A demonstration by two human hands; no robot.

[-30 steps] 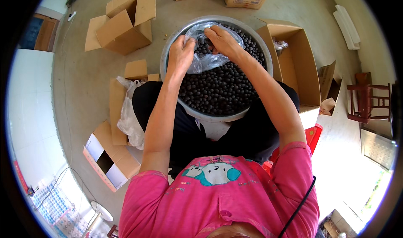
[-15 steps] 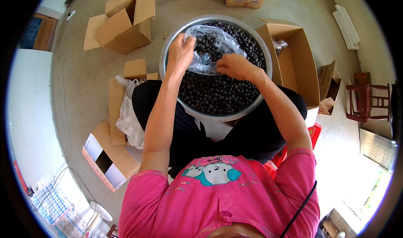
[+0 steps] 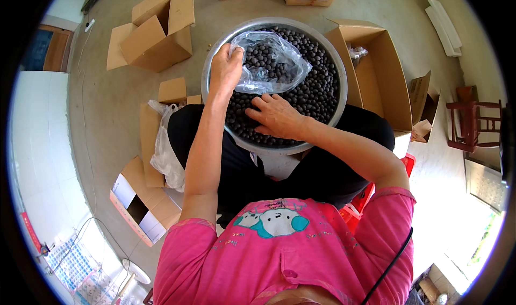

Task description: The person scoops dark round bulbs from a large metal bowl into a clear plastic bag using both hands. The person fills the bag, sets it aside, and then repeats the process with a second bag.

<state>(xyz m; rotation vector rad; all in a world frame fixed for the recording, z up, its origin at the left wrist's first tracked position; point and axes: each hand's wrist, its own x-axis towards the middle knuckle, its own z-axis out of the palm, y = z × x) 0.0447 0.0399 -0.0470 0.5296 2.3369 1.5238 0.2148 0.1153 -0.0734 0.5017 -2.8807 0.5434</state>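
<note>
A large round metal basin (image 3: 342, 90) rests on my lap, filled with small dark round balls (image 3: 317, 90). On top of them lies a clear plastic bag (image 3: 302, 67), its mouth spread wide, with some of the dark balls showing inside it. My left hand (image 3: 226, 69) pinches the bag's left rim. Just below the bag, my right hand (image 3: 277, 115) lies on the loose balls with its fingers spread and the palm down. Whether any balls are under its palm is hidden.
An open cardboard box (image 3: 384, 79) stands against the basin's right side, a small plastic bag inside. Another open box (image 3: 156, 39) sits at the far left. Nearer on the left are a box with a white plastic bag (image 3: 167, 149) and a tipped box (image 3: 145, 203). A wooden chair (image 3: 470, 125) stands far right.
My right hand has let go of the bag's rim and moved down and left onto the balls, its fingers spreading. My left hand keeps its hold, shifted slightly left.
</note>
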